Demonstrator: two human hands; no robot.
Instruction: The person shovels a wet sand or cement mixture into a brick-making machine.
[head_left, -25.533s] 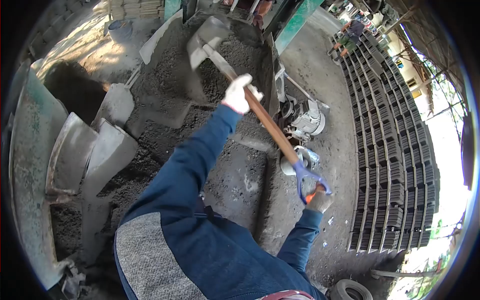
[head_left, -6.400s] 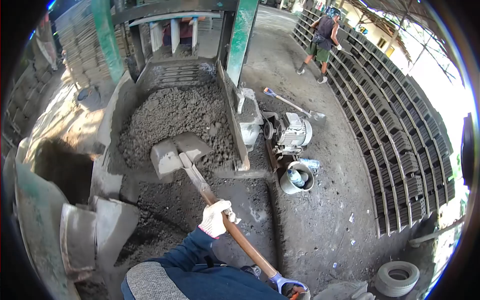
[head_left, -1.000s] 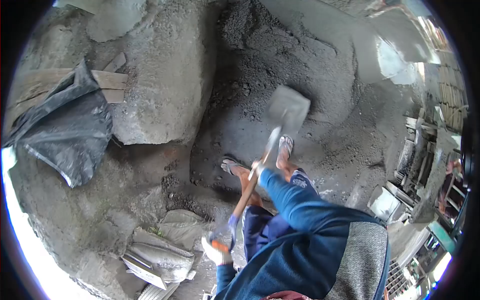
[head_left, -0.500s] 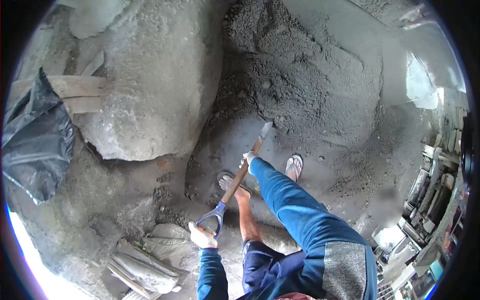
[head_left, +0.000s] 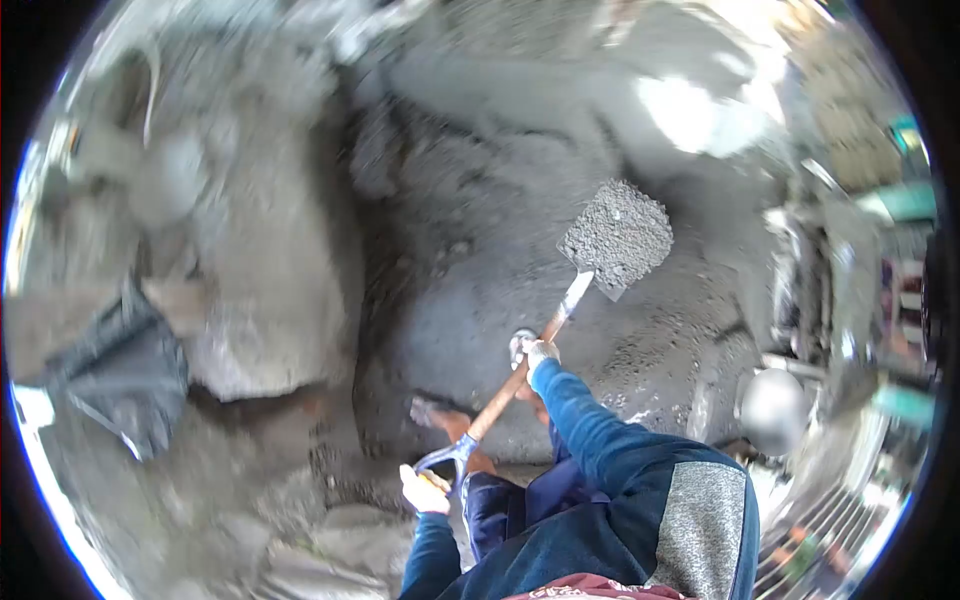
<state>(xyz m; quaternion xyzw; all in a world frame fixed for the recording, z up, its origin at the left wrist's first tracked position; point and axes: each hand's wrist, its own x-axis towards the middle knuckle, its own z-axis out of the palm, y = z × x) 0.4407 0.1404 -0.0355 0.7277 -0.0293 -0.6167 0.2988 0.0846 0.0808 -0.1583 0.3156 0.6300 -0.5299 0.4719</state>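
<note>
A shovel with a wooden shaft and a blue-purple D-handle slants up and right from my body. My left hand, in a pale glove, is closed round the D-handle. Farther along, my right hand, also gloved, grips the shaft near its metal neck. A heap of wet grey gravelly mix covers most of the blade, which is held over the grey floor. My feet in sandals are partly hidden behind the shaft and my arm.
A large pale stone-like block stands at left, with a black plastic sheet beside it. More grey mix lies ahead. At right are a round silvery object, blurred clutter, and a metal grate.
The shovel blade, earlier down at the grey pile, is now up and to the right, loaded with mix. Both hands keep their hold, and my view has turned right.
</note>
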